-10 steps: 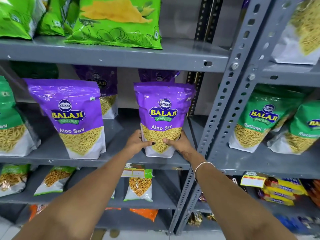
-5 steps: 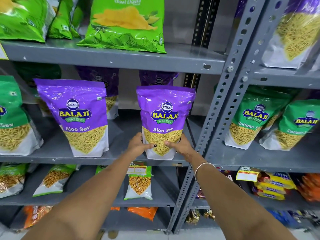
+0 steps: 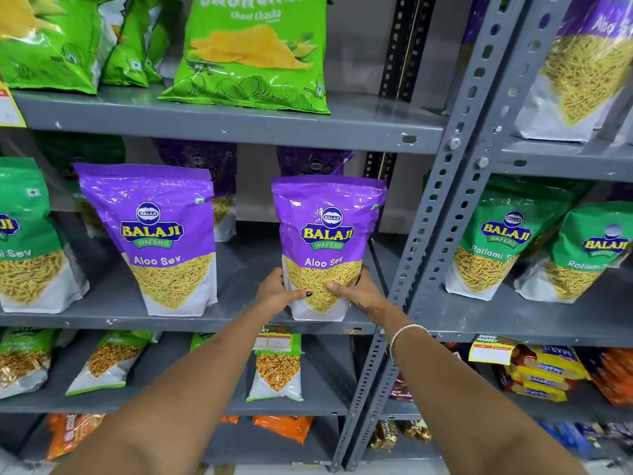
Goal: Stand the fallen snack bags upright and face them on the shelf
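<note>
A purple Aloo Sev bag stands upright near the front edge of the middle grey shelf, label facing me. My left hand grips its lower left side and my right hand its lower right, thumbs on the front. A second purple Aloo Sev bag stands upright to the left, label forward. Two more purple bags stand behind in shadow, partly hidden.
Green sev bags stand at the far left, and Ratlami Sev bags lean in the right bay beyond the slotted upright post. Green chip bags fill the shelf above. Smaller packs sit on the shelf below.
The camera view has drifted slightly down and left. Both hands stay on the bag's lower sides; the bag sits about where it was.
</note>
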